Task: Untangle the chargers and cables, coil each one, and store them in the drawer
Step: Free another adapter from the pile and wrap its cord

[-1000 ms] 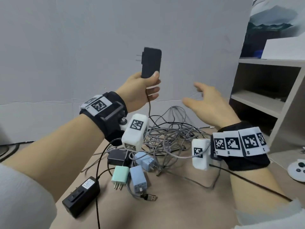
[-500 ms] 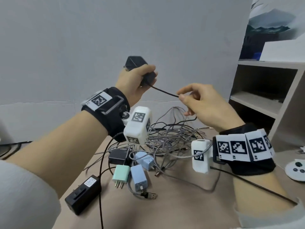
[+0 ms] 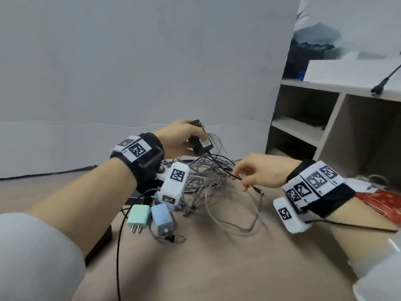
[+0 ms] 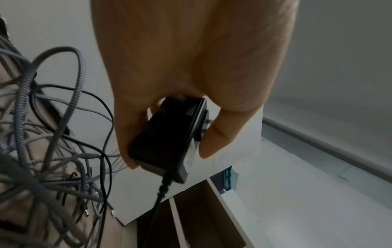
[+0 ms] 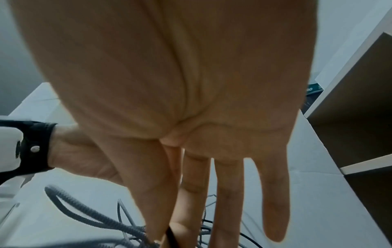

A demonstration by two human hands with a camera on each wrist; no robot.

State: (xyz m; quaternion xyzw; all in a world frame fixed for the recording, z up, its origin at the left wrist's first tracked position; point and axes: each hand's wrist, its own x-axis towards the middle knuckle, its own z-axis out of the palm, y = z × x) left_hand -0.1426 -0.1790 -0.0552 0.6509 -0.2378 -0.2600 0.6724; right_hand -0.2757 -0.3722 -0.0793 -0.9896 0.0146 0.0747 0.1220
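Observation:
My left hand [image 3: 181,137] grips a black power adapter [image 3: 200,142] [image 4: 167,139] just above the cable tangle [image 3: 208,177]; its thin black cable [image 4: 157,201] hangs from the lower end. My right hand [image 3: 256,173] pinches that thin black cable near its barrel plug [image 3: 258,190], low over the table [image 3: 217,257]; in the right wrist view thumb and forefinger meet on the cable [image 5: 169,238] while the other fingers [image 5: 273,201] hang straight. A mint charger [image 3: 138,217] and a blue charger [image 3: 162,218] lie in front of the tangle, with a USB plug [image 3: 178,239] beside them.
A black adapter block [image 3: 102,242] lies half hidden under my left forearm. An open shelf unit [image 3: 329,131] stands at the right. Red packaging [image 3: 384,203] lies on the table behind my right wrist. A grey wall closes off the back.
Both hands have come down from chest height to just above the tangle. The left still holds the adapter. The right now holds the cable near its plug end.

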